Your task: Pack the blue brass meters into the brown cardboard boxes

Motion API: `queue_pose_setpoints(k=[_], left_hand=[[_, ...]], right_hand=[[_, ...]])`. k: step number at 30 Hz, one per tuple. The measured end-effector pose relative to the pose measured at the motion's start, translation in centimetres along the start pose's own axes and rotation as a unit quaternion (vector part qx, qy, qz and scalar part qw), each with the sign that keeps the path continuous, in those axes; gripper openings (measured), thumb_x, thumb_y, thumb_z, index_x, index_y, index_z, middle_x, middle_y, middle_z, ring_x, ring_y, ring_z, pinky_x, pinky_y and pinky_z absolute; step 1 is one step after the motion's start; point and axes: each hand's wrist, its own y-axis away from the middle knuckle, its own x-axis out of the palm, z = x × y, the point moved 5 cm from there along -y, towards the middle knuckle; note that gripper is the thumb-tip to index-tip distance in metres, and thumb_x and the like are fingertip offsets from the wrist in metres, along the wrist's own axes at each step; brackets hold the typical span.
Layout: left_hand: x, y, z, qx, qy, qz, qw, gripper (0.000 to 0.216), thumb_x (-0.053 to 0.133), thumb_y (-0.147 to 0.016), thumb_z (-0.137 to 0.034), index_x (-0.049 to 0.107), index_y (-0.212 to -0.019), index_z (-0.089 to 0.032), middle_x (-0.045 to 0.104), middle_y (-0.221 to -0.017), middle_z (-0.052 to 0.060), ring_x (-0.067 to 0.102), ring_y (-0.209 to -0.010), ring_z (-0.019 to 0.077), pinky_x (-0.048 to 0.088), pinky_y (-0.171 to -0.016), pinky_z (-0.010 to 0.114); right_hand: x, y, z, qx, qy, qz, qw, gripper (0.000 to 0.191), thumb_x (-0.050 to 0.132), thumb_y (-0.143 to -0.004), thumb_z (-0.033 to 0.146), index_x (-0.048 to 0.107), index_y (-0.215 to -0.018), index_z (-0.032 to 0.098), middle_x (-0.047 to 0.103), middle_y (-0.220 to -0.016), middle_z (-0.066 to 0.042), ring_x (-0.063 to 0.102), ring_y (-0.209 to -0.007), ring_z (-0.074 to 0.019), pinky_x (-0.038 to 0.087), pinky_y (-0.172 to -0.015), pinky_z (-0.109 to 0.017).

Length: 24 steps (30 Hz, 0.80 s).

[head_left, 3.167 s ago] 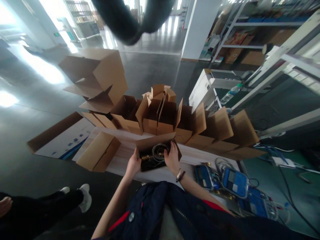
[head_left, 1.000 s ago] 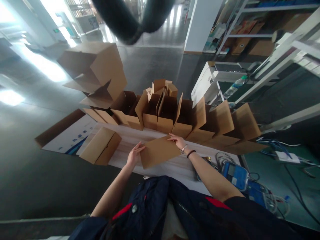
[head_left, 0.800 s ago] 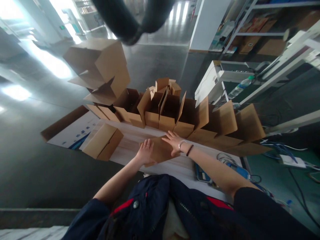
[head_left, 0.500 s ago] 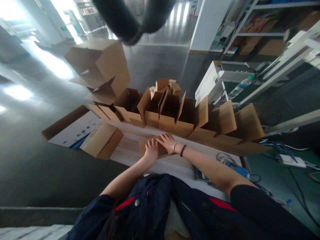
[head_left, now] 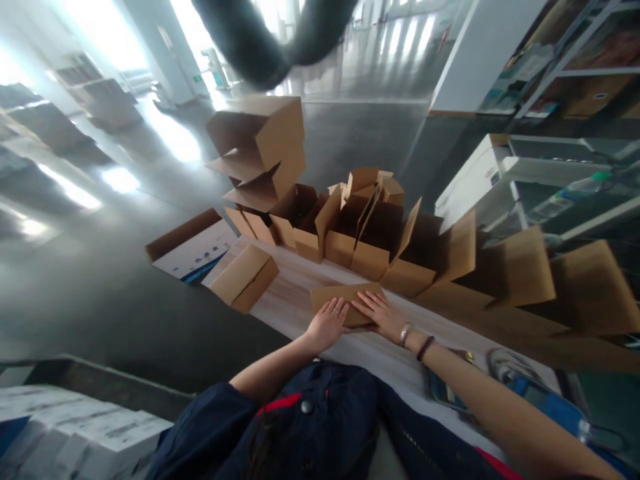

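Observation:
A small brown cardboard box (head_left: pixel 336 295) lies in front of me on the pale wood-grain table (head_left: pixel 290 293). My left hand (head_left: pixel 327 327) rests on its near left part, fingers stretched out flat. On the right part of the box lies my right hand (head_left: pixel 381 316), palm down with the fingers spread. Neither hand is wrapped round anything. The underside of the box is hidden. To the left, a closed cardboard box (head_left: pixel 245 277) sits near the table's front edge.
Several open cardboard boxes (head_left: pixel 370 260) stand in a row along the table's far side. Taller stacked cartons (head_left: pixel 280 137) rise at the back left. A white printed carton (head_left: pixel 195 250) is at the left end. Blue trays (head_left: pixel 545 403) and coiled cable (head_left: pixel 515 367) lie at the right.
The camera view has turned left, so the table and boxes appear farther right. Both hands stay on the small box; the left fingers now lie straighter and flatter on it.

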Motion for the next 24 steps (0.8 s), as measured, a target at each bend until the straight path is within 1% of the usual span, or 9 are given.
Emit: queue_pose_setpoints(k=[3,5,7,10,12,15,17,21,24], left_hand=[[0.5,1.6,1.2,-0.022,0.002,-0.014,1.000,0.054,0.049,-0.088,-0.043,0.042,-0.137,-0.021,0.040,-0.143,0.015,0.038,-0.132,0.0286,0.037,-0.104,0.041],[1.2,3.0,2.2,-0.044,0.004,-0.033,0.998,0.050,0.047,-0.089,-0.041,0.042,-0.137,-0.024,0.039,-0.143,0.015,0.036,-0.133,0.0304,0.040,-0.102,0.043],[2.2,4.3,2.7,-0.043,0.014,-0.053,0.998,0.046,0.043,-0.092,-0.033,0.042,-0.137,-0.021,0.042,-0.141,0.017,0.036,-0.133,0.0291,0.043,-0.100,0.041],[3.1,5.3,2.7,0.004,0.031,-0.087,0.996,0.043,0.035,-0.093,-0.019,0.043,-0.136,-0.013,0.047,-0.137,0.017,0.035,-0.134,0.0255,0.043,-0.101,0.038],[3.1,5.6,2.6,0.040,0.038,-0.115,0.992,0.044,0.031,-0.093,-0.014,0.043,-0.134,-0.010,0.051,-0.134,0.017,0.035,-0.134,0.0240,0.042,-0.103,0.037],[2.8,5.9,2.7,0.068,0.048,-0.149,0.985,0.045,0.027,-0.092,-0.011,0.045,-0.133,-0.010,0.054,-0.131,0.016,0.035,-0.133,0.0224,0.042,-0.104,0.036],[2.7,6.0,3.0,0.076,0.062,-0.151,0.984,0.045,0.026,-0.092,-0.011,0.045,-0.133,-0.011,0.054,-0.131,0.015,0.036,-0.133,0.0217,0.042,-0.104,0.036],[3.0,6.2,3.7,0.083,0.103,-0.125,0.983,0.047,0.025,-0.092,-0.011,0.044,-0.135,-0.015,0.052,-0.133,0.013,0.035,-0.134,0.0190,0.040,-0.105,0.036],[3.3,6.3,3.8,0.086,0.117,-0.123,0.982,0.047,0.024,-0.092,-0.011,0.045,-0.134,-0.016,0.053,-0.133,0.012,0.035,-0.133,0.0184,0.041,-0.105,0.036]], right_hand=[[0.7,0.6,-0.6,0.006,0.024,-0.040,0.999,0.066,0.061,-0.078,0.024,0.037,-0.139,0.038,0.039,-0.146,-0.006,0.036,-0.132,-0.0344,0.038,-0.102,-0.055],[0.7,1.3,-0.8,0.031,0.039,-0.081,0.995,0.063,0.058,-0.080,0.025,0.038,-0.138,0.039,0.037,-0.146,-0.006,0.035,-0.132,-0.0368,0.041,-0.098,-0.056],[0.6,2.1,-0.8,0.033,0.042,-0.107,0.993,0.060,0.053,-0.082,0.019,0.039,-0.138,0.038,0.035,-0.147,-0.006,0.033,-0.133,-0.0354,0.042,-0.099,-0.053],[0.5,2.9,-0.7,0.006,0.030,-0.105,0.994,0.067,0.042,-0.079,0.003,0.040,-0.137,0.035,0.036,-0.147,-0.003,0.032,-0.135,-0.0288,0.039,-0.105,-0.049],[0.3,3.3,-0.9,-0.009,0.013,-0.097,0.995,0.072,0.036,-0.074,-0.003,0.044,-0.135,0.034,0.040,-0.145,-0.002,0.031,-0.136,-0.0252,0.040,-0.106,-0.047],[-0.1,3.9,-1.3,-0.008,-0.017,-0.108,0.994,0.071,0.033,-0.071,-0.004,0.051,-0.130,0.030,0.045,-0.141,-0.003,0.031,-0.136,-0.0234,0.041,-0.105,-0.046],[-0.3,4.2,-1.4,-0.002,-0.031,-0.121,0.992,0.069,0.032,-0.071,-0.004,0.053,-0.129,0.028,0.047,-0.140,-0.004,0.031,-0.136,-0.0236,0.042,-0.104,-0.047],[-0.2,4.6,-1.1,0.011,-0.062,-0.128,0.990,0.069,0.031,-0.071,-0.004,0.054,-0.128,0.027,0.048,-0.139,-0.005,0.032,-0.136,-0.0222,0.044,-0.103,-0.047],[-0.2,4.8,-1.0,0.028,-0.080,-0.145,0.986,0.065,0.030,-0.073,-0.004,0.056,-0.126,0.025,0.048,-0.138,-0.005,0.032,-0.136,-0.0212,0.043,-0.104,-0.047]])
